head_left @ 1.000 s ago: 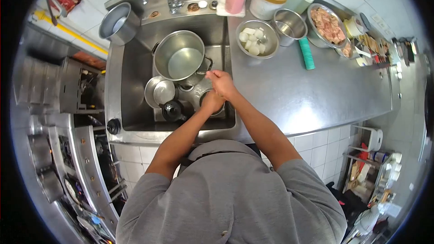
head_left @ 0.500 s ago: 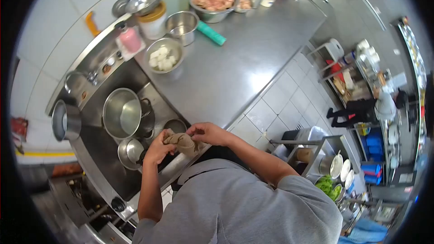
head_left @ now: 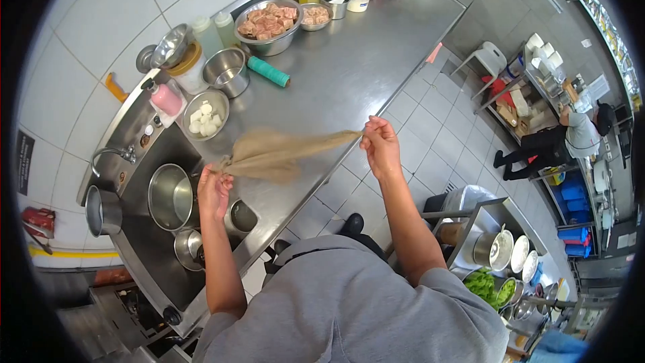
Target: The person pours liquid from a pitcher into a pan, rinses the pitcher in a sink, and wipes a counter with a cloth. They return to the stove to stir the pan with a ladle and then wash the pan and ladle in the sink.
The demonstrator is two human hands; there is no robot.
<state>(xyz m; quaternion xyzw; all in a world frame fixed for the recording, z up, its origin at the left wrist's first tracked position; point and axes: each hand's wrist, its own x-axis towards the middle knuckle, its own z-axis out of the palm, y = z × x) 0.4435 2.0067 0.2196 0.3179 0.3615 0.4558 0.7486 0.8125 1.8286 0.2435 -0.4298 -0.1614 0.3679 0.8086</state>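
A brown cloth [head_left: 272, 154] hangs stretched between my two hands above the near part of the steel counter, its middle slightly blurred. My left hand [head_left: 214, 191] is closed on the bunched left end, over the right side of the sink. The other end is pinched in my right hand [head_left: 380, 144], beyond the counter's front edge. Left of the cloth, a metal bowl of white pieces [head_left: 206, 116] rests on the counter near the sink.
Metal pots [head_left: 170, 196] stand in the sink [head_left: 138, 242]. Along the wall are a pink bottle [head_left: 164, 97], a teal roll [head_left: 269, 71] and a bowl of raw meat [head_left: 269, 23]. Another person [head_left: 561, 141] stands at the right; a cart with pots [head_left: 489, 249] is at lower right.
The cloth, bunched between my hands before, is now spread out lengthwise. My right hand has moved up and right, and my left hand up and slightly left.
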